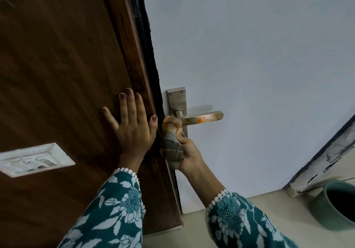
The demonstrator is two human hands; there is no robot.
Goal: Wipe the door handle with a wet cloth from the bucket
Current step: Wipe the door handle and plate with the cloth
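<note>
Teal floral sleeves [119,209] nearest, both arms reaching up. Green bucket [334,205] on floor at lower right, near wall base. Right hand [187,153] clamped around bunched grey cloth [172,145], cloth top pressed against inner end of handle [201,118], beside backplate [177,101]. Orange smears along handle's lever, outer half uncovered. Left hand [132,124] flat on brown door [63,74], fingers spread apart, gripping nothing, thumb at door edge. White switch plate [34,159] at left. Pale wall [249,45] behind handle.
</note>
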